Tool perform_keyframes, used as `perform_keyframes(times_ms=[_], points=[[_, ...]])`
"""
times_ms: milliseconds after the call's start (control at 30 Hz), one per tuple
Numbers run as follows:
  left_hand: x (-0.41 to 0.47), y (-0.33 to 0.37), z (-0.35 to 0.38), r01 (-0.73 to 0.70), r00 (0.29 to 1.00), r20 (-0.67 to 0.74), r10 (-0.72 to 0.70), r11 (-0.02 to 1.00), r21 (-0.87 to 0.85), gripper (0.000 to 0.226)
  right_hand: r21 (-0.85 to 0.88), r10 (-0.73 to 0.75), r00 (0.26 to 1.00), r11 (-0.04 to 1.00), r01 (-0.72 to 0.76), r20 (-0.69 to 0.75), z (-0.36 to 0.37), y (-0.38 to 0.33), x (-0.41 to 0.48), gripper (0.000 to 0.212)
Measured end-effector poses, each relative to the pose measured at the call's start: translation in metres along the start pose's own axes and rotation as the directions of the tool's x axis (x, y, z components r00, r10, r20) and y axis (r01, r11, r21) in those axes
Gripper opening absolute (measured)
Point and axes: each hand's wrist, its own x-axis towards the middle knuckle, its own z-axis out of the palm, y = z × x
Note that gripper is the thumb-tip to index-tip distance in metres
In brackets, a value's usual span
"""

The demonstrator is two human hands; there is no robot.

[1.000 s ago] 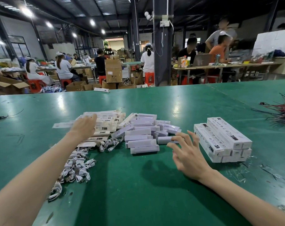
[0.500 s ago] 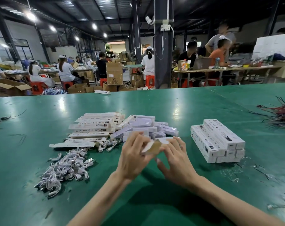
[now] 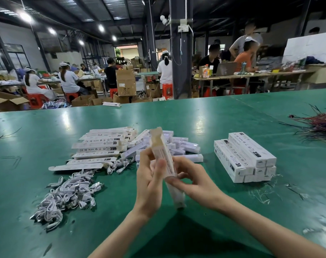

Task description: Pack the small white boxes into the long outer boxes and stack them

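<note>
My left hand [image 3: 149, 181] and my right hand [image 3: 194, 181] both grip one long outer box [image 3: 161, 153], which stands tilted on the green table [image 3: 214, 120] with its open flap up and its lower end near the table. Behind it lies a heap of small white boxes [image 3: 188, 146]. To the left sits a pile of flat, unfolded outer boxes [image 3: 100, 148]. On the right stands a stack of packed outer boxes [image 3: 246, 157].
A heap of white coiled cables [image 3: 65, 198] lies at the front left. A bundle of red and dark wires [image 3: 320, 125] lies at the far right edge. Bits of clear film [image 3: 264, 194] litter the table right of my hands. Workers sit at benches beyond the table.
My left hand left the flat-box pile and came to the middle. Both hands took an outer box and raised it from nearly flat to steeply tilted.
</note>
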Motion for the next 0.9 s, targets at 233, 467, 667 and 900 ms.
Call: perform_keyframes(times_ms=[233, 467, 667, 900], points=[[-0.002, -0.013, -0.009, 0.154, 0.988, -0.033, -0.154, 0.988, 0.021, 0.044, 0.193, 0.174, 0.970, 0.959, -0.207, 0.171, -0.021, 0.004, 0.005, 0.070], [-0.005, -0.017, -0.011, 0.253, 0.967, 0.034, -0.253, 0.967, 0.025, 0.040, 0.333, 0.264, 0.937, 0.884, -0.330, 0.227, -0.020, 0.007, 0.004, 0.061], [-0.005, -0.017, -0.015, 0.350, 0.934, 0.096, -0.345, 0.936, -0.033, 0.033, 0.403, 0.287, 0.912, 0.828, -0.390, 0.293, -0.018, 0.010, 0.004, 0.061], [-0.002, -0.015, -0.014, 0.435, 0.900, 0.087, -0.427, 0.894, -0.109, 0.016, 0.448, 0.296, 0.907, 0.796, -0.407, 0.299, -0.019, 0.014, 0.005, 0.044]])
